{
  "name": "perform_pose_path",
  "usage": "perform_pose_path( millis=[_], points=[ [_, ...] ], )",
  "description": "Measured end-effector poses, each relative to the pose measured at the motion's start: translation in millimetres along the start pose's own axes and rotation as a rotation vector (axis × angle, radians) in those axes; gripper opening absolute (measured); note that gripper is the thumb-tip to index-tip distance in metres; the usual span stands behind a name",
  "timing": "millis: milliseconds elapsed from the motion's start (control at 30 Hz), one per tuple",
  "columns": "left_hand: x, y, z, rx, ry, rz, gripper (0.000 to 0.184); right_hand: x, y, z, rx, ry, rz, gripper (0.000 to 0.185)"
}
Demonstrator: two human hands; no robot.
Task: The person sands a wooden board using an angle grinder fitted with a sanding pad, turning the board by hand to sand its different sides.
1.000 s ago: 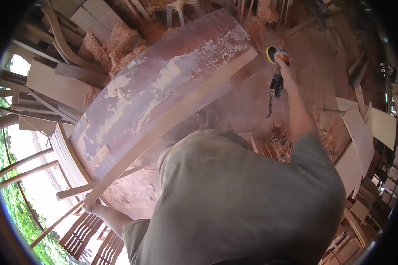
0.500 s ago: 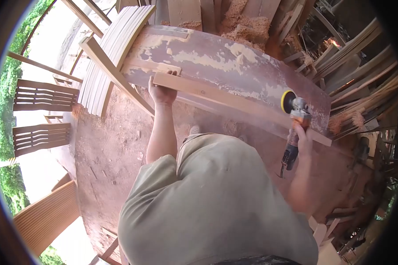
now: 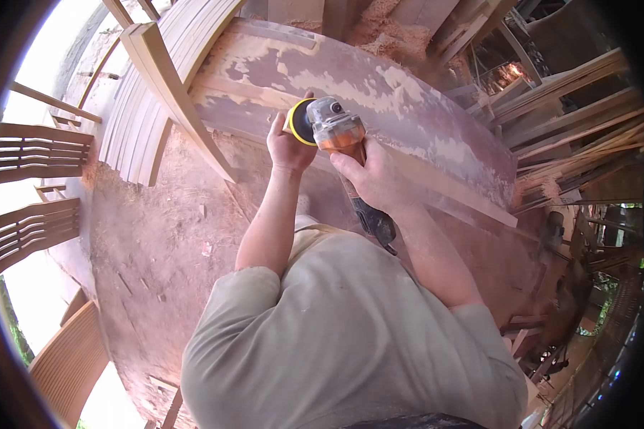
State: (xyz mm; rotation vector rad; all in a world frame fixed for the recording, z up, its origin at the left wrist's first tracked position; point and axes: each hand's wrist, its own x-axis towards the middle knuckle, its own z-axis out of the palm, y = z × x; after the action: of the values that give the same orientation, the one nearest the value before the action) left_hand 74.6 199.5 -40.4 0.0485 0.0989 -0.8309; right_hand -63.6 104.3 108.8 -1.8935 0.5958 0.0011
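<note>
Head view, grinder (image 3: 342,136) slanting up-left lengthwise, disc (image 3: 303,123) seemingly facing left

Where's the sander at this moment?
The sander is just above centre in the head view, gripped in the right hand, its yellow-edged disc partly overlapping the left hand.

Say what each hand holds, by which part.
Right hand: grey, orange and black power tool with yellow-edged disc, by its orange body. Left hand: hold hidden by the disc.
</note>
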Motion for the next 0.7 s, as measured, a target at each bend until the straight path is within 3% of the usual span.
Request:
perform_pose_path(
  millis=[167, 333, 633, 700],
  points=[
    [1.0, 0.7, -7.0, 0.064, 0.047, 0.064, 0.057, 0.5, 3.1, 18.1, -0.066, 0.021, -0.021, 0.054],
    [-5.4, 6.2, -11.3, 0.015, -0.005, -0.019, 0.053, -4.4, -16.7, 21.8, -0.131, -0.038, 0.142, 0.048],
    [-9.8, 18.3, -14.4, -0.017, 0.069, -0.034, 0.050, -28.4, 33.1, 4.5, -0.010, 0.040, 0.084, 0.048],
    [-9.4, 20.9, -24.2, 0.120, 0.035, 0.075, 0.046, -40.6, 41.8, -6.1, -0.024, 0.076, 0.113, 0.048]
  ],
)
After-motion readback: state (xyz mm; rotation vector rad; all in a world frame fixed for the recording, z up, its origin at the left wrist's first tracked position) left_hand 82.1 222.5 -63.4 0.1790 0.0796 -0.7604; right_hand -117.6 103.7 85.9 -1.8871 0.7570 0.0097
